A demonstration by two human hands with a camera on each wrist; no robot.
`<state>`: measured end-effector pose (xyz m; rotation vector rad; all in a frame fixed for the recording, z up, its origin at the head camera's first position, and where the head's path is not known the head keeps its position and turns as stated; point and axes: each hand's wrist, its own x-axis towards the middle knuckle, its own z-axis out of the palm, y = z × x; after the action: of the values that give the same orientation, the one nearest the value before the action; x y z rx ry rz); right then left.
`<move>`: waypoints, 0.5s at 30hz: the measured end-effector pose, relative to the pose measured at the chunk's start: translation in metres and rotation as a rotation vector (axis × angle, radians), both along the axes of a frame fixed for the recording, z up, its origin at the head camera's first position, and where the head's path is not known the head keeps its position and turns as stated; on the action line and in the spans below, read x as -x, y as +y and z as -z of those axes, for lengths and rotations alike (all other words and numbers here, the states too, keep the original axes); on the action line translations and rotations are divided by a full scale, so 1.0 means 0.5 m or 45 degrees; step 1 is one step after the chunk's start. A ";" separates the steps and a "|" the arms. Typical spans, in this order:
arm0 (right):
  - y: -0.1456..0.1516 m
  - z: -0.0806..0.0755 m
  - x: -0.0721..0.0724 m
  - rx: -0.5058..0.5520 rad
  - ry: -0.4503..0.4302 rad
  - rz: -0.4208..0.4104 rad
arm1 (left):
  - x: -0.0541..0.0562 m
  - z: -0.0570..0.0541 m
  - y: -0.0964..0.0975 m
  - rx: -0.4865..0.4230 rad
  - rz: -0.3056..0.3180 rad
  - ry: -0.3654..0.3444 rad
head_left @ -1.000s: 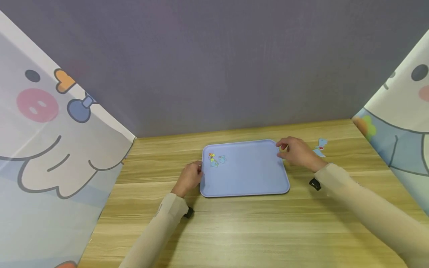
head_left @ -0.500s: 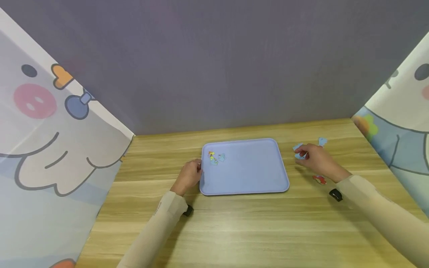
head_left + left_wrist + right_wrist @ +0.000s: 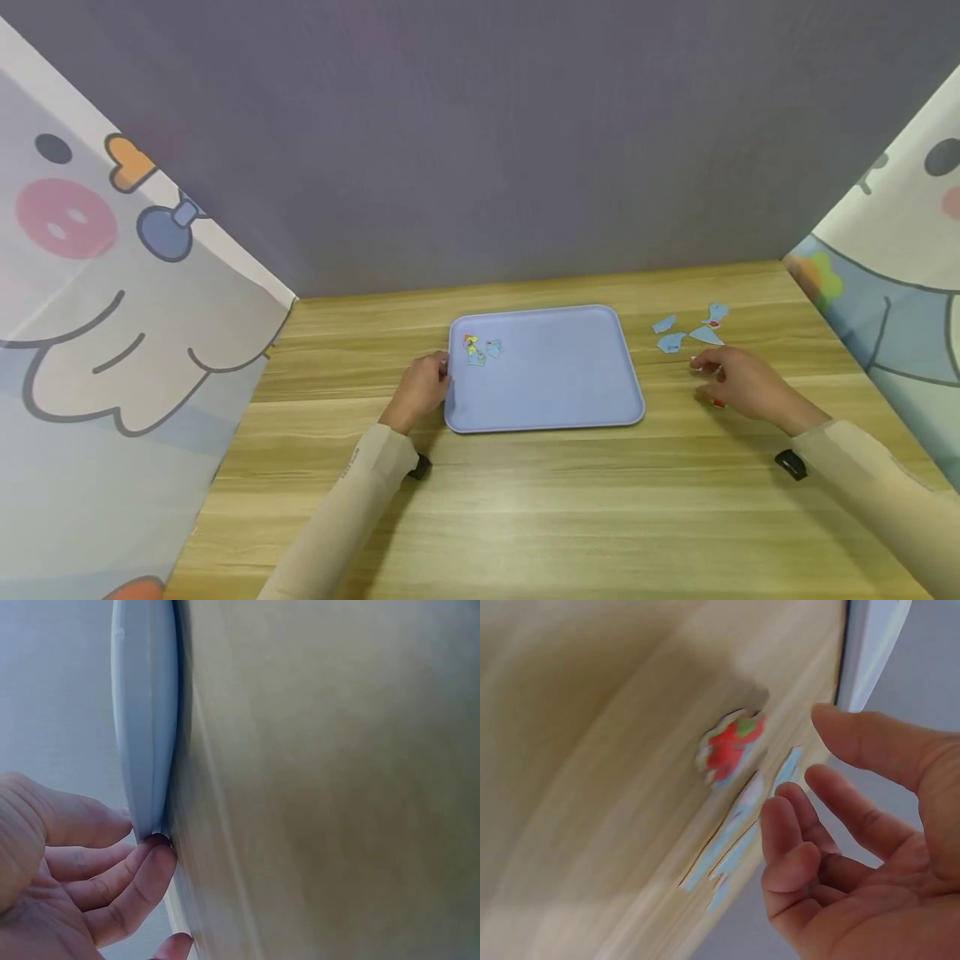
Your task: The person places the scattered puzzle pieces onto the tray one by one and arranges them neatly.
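A pale blue tray (image 3: 555,379) lies on the wooden table. My left hand (image 3: 422,385) holds its left edge; in the left wrist view, thumb and fingers pinch the tray's rim (image 3: 150,735). Small puzzle pieces with cartoon print lie in the tray's upper left, among them a yellow and blue one (image 3: 476,357). My right hand (image 3: 742,385) is over the table right of the tray, fingers loosely bent with nothing between them. Nearest to it are a red piece (image 3: 731,746) with a green spot and several light-blue pieces (image 3: 727,832).
Right of the tray, loose light-blue pieces (image 3: 671,342) lie apart from one another, and one with a red mark (image 3: 716,315) is farther back. A grey wall (image 3: 525,167) stands behind the table, with cartoon-printed panels (image 3: 112,333) at both sides.
My right hand has moved from the tray's right edge, past the light-blue pieces, rightward and towards me, uncovering them. My left hand stays at the tray's left edge.
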<state>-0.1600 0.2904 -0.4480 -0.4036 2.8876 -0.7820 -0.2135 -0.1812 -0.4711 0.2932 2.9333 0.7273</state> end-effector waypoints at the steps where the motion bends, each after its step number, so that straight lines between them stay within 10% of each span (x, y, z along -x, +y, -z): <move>1: 0.006 0.003 -0.004 -0.006 -0.008 -0.002 | 0.000 -0.001 0.000 0.001 0.003 -0.002; 15: 0.036 0.039 -0.041 -0.032 0.005 0.000 | -0.002 -0.005 0.001 0.009 -0.011 -0.016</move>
<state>-0.1398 0.3085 -0.4675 -0.4027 2.8975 -0.7453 -0.2124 -0.1807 -0.4687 0.2749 2.9262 0.7173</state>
